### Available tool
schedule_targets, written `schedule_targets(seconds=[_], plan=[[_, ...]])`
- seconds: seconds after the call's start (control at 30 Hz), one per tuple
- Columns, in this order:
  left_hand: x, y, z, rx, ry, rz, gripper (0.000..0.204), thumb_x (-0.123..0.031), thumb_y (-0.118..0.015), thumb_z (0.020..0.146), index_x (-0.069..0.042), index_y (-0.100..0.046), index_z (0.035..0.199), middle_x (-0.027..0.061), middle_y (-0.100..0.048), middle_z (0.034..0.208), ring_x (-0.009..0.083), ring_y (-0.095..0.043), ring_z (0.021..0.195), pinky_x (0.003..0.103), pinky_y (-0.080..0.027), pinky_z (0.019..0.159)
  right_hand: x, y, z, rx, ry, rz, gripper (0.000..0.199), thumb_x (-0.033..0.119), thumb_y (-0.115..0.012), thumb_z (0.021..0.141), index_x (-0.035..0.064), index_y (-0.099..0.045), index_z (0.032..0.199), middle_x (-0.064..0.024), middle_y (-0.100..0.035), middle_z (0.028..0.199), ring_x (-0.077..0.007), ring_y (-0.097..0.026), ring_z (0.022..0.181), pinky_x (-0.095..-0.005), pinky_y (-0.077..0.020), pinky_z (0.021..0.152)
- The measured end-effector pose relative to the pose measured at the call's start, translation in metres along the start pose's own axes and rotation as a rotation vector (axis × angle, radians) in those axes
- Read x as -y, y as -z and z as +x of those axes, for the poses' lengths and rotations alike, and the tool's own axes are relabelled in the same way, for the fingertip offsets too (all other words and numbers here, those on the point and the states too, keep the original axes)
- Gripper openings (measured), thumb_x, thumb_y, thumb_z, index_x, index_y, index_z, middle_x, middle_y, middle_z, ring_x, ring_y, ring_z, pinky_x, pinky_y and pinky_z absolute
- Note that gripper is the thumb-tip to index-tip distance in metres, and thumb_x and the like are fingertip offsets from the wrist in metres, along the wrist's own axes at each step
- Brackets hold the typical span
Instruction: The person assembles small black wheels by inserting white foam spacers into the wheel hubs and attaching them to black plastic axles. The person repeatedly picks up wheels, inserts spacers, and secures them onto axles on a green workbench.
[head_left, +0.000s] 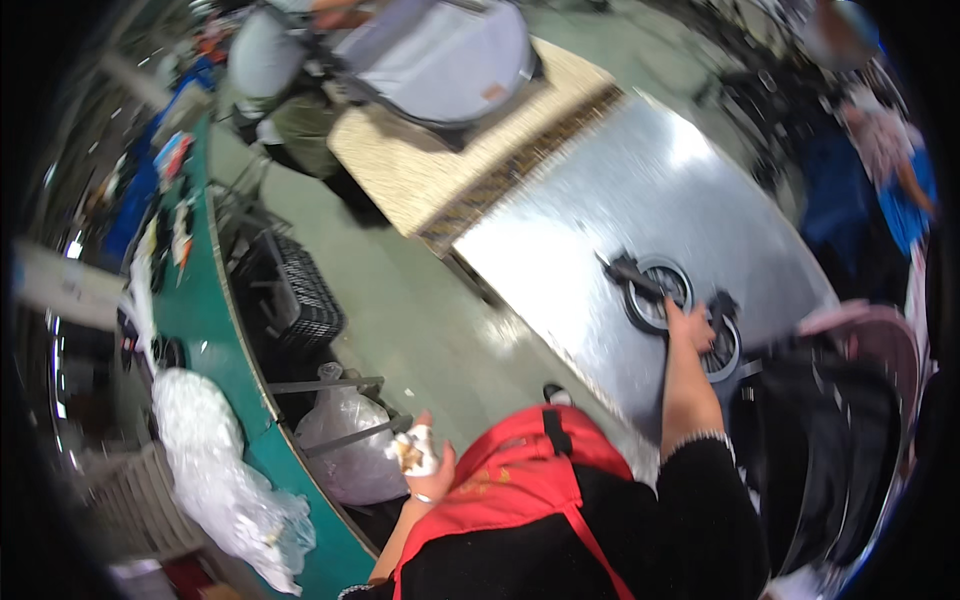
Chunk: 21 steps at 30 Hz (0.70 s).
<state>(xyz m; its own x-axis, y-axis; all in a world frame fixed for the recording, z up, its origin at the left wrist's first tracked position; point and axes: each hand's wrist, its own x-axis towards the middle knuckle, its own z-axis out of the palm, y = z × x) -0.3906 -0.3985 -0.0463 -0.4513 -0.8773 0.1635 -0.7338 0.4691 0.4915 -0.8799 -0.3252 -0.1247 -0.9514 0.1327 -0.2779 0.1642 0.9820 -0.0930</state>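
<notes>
My right hand (pixel 692 328) reaches onto the metal tabletop, its fingers closed around a black part of a pair of small stroller-type wheels. One wheel (pixel 680 278) has a grey rim and a black fork and lies just beyond the hand. The other wheel (pixel 733 358) is beside the hand, partly hidden by it. Low beside my red apron, my left hand (pixel 440 474) is bent around a crumpled white and brown piece (pixel 414 452), perhaps cloth. Blur hides exactly what it is.
The metal table (pixel 560 240) joins a wooden board (pixel 390 150) bearing a grey fabric stroller basket (pixel 440 70), with a person beside it. Black padded fabric pieces (pixel 800 450) stand at right. On the left are a green table (pixel 195 300), plastic bags (pixel 205 430) and a black crate (pixel 295 290).
</notes>
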Motion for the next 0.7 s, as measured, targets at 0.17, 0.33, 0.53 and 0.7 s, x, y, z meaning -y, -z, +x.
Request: schedule_targets(seconds=[0.17, 0.33, 0.53, 0.7], plan=[[-0.012, -0.013, -0.012, 0.064, 0.198, -0.029, 0.049, -0.019, -0.068, 0.074, -0.004, -0.059, 0.120, 0.0157, -0.065, 0.103, 0.0352, -0.059, 0.098, 0.044, -0.045, 0.086, -0.002, -0.009, 0.036, 0.303, 0.307, -0.128, 0.093, 0.056, -0.078, 0.064, 0.0220, -0.042, 0.143, -0.0189, -0.054, 0.134, -0.0398, -0.043, 0.130, -0.0514, -0.0405, 0.101], [-0.001, -0.006, -0.038, 0.005, 0.417, -0.129, 0.050, -0.023, -0.067, 0.075, -0.006, -0.059, 0.121, 0.0159, -0.064, 0.105, 0.0353, -0.058, 0.099, 0.044, -0.043, 0.091, 0.014, -0.033, 0.018, 0.231, 0.255, -0.168, 0.078, 0.028, -0.077, 0.069, 0.0182, -0.043, 0.138, -0.0226, -0.044, 0.135, -0.0401, -0.049, 0.123, -0.0476, -0.0448, 0.099], [0.024, -0.001, -0.099, -0.122, 0.589, -0.117, 0.045, -0.032, -0.065, 0.078, -0.011, -0.060, 0.117, 0.0149, -0.062, 0.105, 0.0356, -0.056, 0.101, 0.046, -0.043, 0.090, 0.023, -0.068, 0.028, 0.266, 0.740, 0.180, 0.063, 0.007, -0.059, 0.062, -0.0032, -0.053, 0.123, -0.0291, -0.066, 0.092, -0.0427, -0.064, 0.089, -0.0423, -0.0487, 0.085], [0.053, -0.001, -0.145, -0.210, 0.788, -0.409, 0.040, -0.022, -0.061, 0.082, -0.005, -0.060, 0.118, 0.0139, -0.064, 0.106, 0.0269, -0.064, 0.093, 0.037, -0.050, 0.084, 0.066, -0.054, -0.101, 0.640, 0.998, 0.272, 0.046, -0.002, -0.060, 0.060, 0.0003, -0.055, 0.106, -0.0084, -0.058, 0.078, -0.0192, -0.051, 0.064, -0.0335, -0.0447, 0.060]])
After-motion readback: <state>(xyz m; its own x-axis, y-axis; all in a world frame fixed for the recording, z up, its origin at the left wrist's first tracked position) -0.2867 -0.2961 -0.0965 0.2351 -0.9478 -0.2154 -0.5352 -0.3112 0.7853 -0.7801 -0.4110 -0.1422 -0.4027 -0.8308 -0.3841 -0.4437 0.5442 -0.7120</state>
